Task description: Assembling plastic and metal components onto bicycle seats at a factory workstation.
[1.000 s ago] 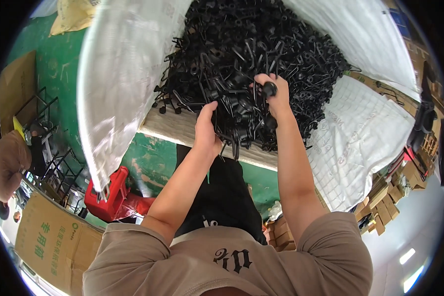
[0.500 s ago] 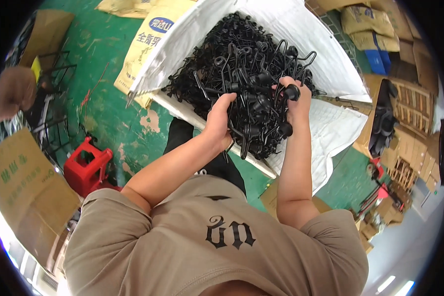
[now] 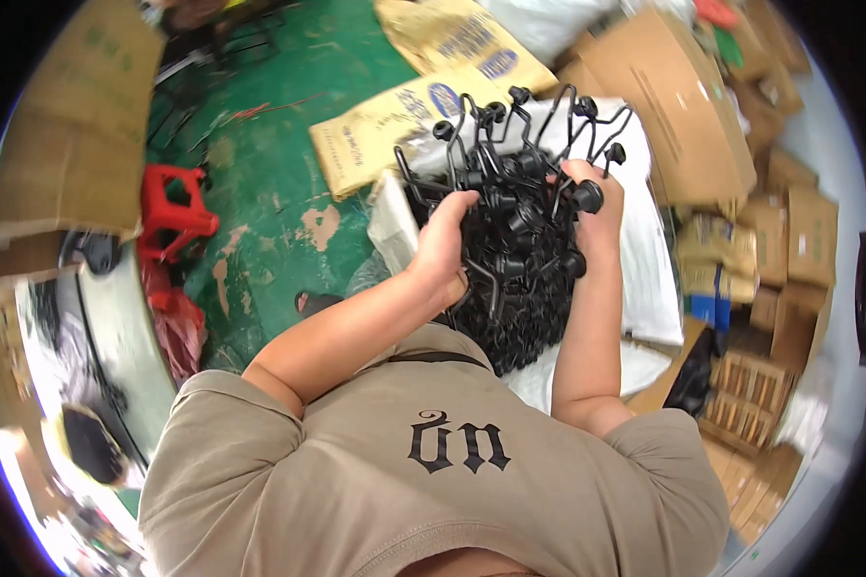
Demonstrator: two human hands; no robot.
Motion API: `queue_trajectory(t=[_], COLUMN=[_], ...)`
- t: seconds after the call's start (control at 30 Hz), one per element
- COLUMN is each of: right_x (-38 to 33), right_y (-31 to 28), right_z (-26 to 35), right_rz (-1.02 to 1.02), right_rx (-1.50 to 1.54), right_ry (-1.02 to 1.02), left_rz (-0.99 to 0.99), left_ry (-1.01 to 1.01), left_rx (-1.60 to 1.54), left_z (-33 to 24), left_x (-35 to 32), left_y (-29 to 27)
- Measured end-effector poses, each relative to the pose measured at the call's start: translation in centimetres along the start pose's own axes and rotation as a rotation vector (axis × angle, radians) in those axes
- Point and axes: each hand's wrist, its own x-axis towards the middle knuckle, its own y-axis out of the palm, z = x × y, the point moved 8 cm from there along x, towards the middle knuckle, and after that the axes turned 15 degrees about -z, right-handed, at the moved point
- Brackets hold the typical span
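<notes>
Between both hands I carry a tangled bundle of black bent wire hooks [image 3: 520, 216] with round black knobs on several of them. My left hand [image 3: 441, 245] grips the bundle's left side, thumb on top. My right hand [image 3: 598, 213] is closed round its right side, next to a large knob. Below hangs the white sack-lined container [image 3: 652, 298], its walls folded outward. A pile of similar small black pieces [image 3: 524, 337] fills it, partly hidden by the bundle. The fingers under the bundle are hidden.
Yellow paper sacks [image 3: 394, 125] lie on the green floor [image 3: 279, 173] beyond the container. A red plastic stool [image 3: 175, 212] stands at the left, near a pale bench [image 3: 115, 327]. Cardboard boxes [image 3: 674, 106], a blue item [image 3: 710, 310] and wooden slats [image 3: 746, 399] crowd the right.
My view has turned left, so the yellow sacks and container have shifted in the picture. The bundle stays in both hands and now covers more of the pile.
</notes>
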Motion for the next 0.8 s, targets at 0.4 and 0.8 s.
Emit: queue_trajectory(t=[0.4,0.8], right_x=[-25.9,-71.2], right_y=[32.6,67.9], right_z=[7.9,7.8], right_rz=[0.767,1.708], right_rx=[-0.002,-0.029], right_ry=[-0.301,-0.332], left_rz=[-0.199,-0.365], left_ry=[0.576,1.196], left_rx=[-0.482,-1.047], left_z=[-18.7,-37.1], left_x=[-19.4,-40.3], left_y=[-20.5,-49.7])
